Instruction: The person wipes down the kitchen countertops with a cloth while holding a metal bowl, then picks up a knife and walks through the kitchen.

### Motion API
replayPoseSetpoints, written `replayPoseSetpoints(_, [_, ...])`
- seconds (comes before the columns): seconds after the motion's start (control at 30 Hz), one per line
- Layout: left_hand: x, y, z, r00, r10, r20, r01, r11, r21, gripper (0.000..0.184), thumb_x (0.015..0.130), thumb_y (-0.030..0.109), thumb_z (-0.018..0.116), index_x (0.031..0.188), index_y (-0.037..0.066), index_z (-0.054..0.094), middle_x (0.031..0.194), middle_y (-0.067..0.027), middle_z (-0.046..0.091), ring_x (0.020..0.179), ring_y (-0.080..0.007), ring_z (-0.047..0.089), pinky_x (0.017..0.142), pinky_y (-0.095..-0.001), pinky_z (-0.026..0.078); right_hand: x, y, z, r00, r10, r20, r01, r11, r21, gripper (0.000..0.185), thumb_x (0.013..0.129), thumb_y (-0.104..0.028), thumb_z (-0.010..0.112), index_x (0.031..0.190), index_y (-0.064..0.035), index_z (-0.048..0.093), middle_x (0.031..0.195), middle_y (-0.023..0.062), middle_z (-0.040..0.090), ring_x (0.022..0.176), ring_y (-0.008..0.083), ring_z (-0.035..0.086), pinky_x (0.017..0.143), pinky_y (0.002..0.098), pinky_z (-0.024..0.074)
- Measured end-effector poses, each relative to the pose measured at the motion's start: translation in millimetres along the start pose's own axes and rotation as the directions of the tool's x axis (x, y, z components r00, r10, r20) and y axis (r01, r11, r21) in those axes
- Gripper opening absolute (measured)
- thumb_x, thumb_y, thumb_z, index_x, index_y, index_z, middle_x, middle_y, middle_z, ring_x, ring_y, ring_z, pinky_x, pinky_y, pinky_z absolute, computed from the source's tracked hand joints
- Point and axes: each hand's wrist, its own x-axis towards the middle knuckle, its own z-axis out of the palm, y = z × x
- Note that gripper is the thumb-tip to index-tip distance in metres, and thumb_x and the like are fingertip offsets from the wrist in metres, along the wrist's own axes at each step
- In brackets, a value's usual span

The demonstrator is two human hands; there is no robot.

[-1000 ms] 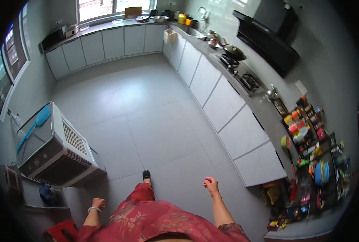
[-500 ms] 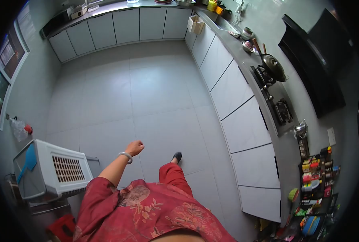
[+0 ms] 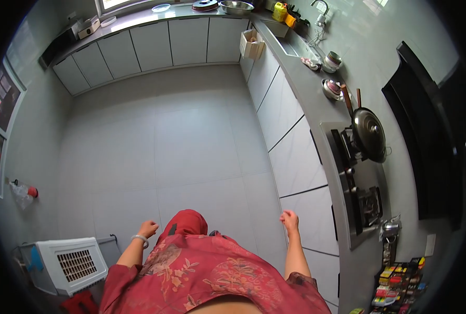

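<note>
Below me, my left hand (image 3: 149, 228) hangs over the grey floor with its fingers curled in and nothing showing in them. A pale bracelet (image 3: 140, 240) circles that wrist. My right hand (image 3: 289, 220) is at the right, in front of the white lower cabinets (image 3: 299, 159), its fingers loosely curled and holding nothing visible. I cannot see it touching the cabinet doors. The red patterned shirt (image 3: 212, 267) and one red trouser leg (image 3: 191, 222) fill the space between the hands.
A white plastic crate (image 3: 81, 263) stands at the lower left. Along the right counter are a gas stove (image 3: 350, 183), a lidded wok (image 3: 369, 135), bowls (image 3: 332, 62) and a sink (image 3: 298, 44). Bottles and packets (image 3: 398, 282) crowd the lower right. A metal basin (image 3: 236, 7) sits at the back.
I have moved forward along the kitchen; the stove and wok appear closer. My right hand has come into view. My left hand has swung back and to the left. The forward leg has changed.
</note>
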Motion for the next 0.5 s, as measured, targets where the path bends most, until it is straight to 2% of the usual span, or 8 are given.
replayPoseSetpoints(0.03, [6.5,4.7,-5.9,0.994,-0.109,0.0,0.108,0.985,-0.134,0.027,0.077,0.025,0.058,0.083,0.0,0.066,0.074,-0.0132,0.066,0.062,-0.0224,0.066,0.058,-0.0351,0.052,24.8,-31.2,8.5,0.999,-0.038,-0.001,0.038,0.999,0.037,0.025,0.083,-0.012,0.057,0.106,-0.0017,0.059,0.081,0.0055,0.063,0.066,0.0116,0.06,0.059,0.0243,0.0485])
replayPoseSetpoints(0.1, [39.1,6.9,-13.4,0.959,-0.267,0.094,0.282,0.925,-0.254,0.02,0.079,0.022,0.057,0.08,0.002,0.063,0.069,-0.0089,0.062,0.054,-0.0179,0.062,0.046,-0.0332,0.048,82.0,-59.0,32.6,0.995,-0.096,0.021,0.094,0.991,0.1,0.025,0.084,-0.012,0.057,0.106,-0.0017,0.06,0.082,0.0058,0.063,0.068,0.0115,0.06,0.062,0.0246,0.0488])
replayPoseSetpoints(0.17, [76.7,20.0,-15.0,0.939,-0.329,0.103,0.344,0.881,-0.324,0.019,0.079,0.021,0.058,0.083,0.003,0.06,0.07,-0.009,0.062,0.054,-0.0208,0.062,0.043,-0.0343,0.047,130.3,-72.0,62.1,0.989,-0.137,0.062,0.137,0.991,0.003,0.024,0.084,-0.013,0.058,0.105,-0.002,0.06,0.081,0.0061,0.064,0.068,0.0118,0.061,0.062,0.0253,0.0492])
replayPoseSetpoints(0.23, [105.3,68.1,-25.8,0.95,-0.292,0.11,0.311,0.908,-0.279,0.02,0.079,0.021,0.059,0.087,0.002,0.059,0.071,-0.0091,0.062,0.053,-0.0206,0.061,0.043,-0.0335,0.046,164.3,-75.5,94.9,0.97,-0.194,0.149,0.221,0.955,-0.197,0.023,0.084,-0.013,0.058,0.104,-0.0026,0.061,0.08,0.0059,0.065,0.068,0.0117,0.062,0.062,0.0259,0.0495])
replayPoseSetpoints(0.3, [159.3,121.2,-42.1,0.968,-0.216,0.131,0.242,0.943,-0.227,0.021,0.079,0.02,0.059,0.089,0.002,0.059,0.072,-0.0091,0.062,0.053,-0.0204,0.06,0.043,-0.0328,0.046,185.9,-76.3,123.7,0.957,-0.109,0.269,0.185,0.944,-0.273,0.024,0.084,-0.014,0.058,0.104,-0.0025,0.062,0.079,0.0067,0.066,0.069,0.0125,0.063,0.063,0.0277,0.0503])
replayPoseSetpoints(0.37, [222.2,159.2,-47.4,0.972,-0.168,0.162,0.202,0.953,-0.226,0.021,0.08,0.02,0.058,0.089,0.002,0.059,0.073,-0.0091,0.062,0.053,-0.0201,0.06,0.044,-0.0322,0.047,197.0,-88.0,135.1,0.902,-0.111,0.417,0.293,0.867,-0.403,0.027,0.084,-0.017,0.058,0.107,-0.0022,0.062,0.08,0.0081,0.067,0.072,0.014,0.065,0.066,0.0291,0.051])
replayPoseSetpoints(0.43, [279.0,219.5,-58.0,0.97,-0.198,0.139,0.235,0.908,-0.347,0.021,0.08,0.02,0.056,0.089,0.002,0.059,0.073,-0.0088,0.062,0.054,-0.0194,0.06,0.045,-0.0317,0.047,210.8,-118.0,132.6,0.903,-0.062,0.425,0.262,0.864,-0.43,0.029,0.084,-0.02,0.059,0.107,-0.0024,0.062,0.08,0.0086,0.068,0.073,0.0149,0.065,0.068,0.0292,0.051])
replayPoseSetpoints(0.5, [311.2,315.9,-84.7,0.993,-0.065,0.1,0.094,0.939,-0.33,0.022,0.079,0.02,0.056,0.088,0.0,0.06,0.074,-0.0086,0.062,0.056,-0.0182,0.061,0.046,-0.0306,0.047,231.0,-144.2,129.2,0.921,-0.078,0.381,0.251,0.868,-0.428,0.031,0.084,-0.023,0.059,0.108,-0.0026,0.062,0.081,0.0086,0.068,0.074,0.0158,0.065,0.071,0.0289,0.0508])
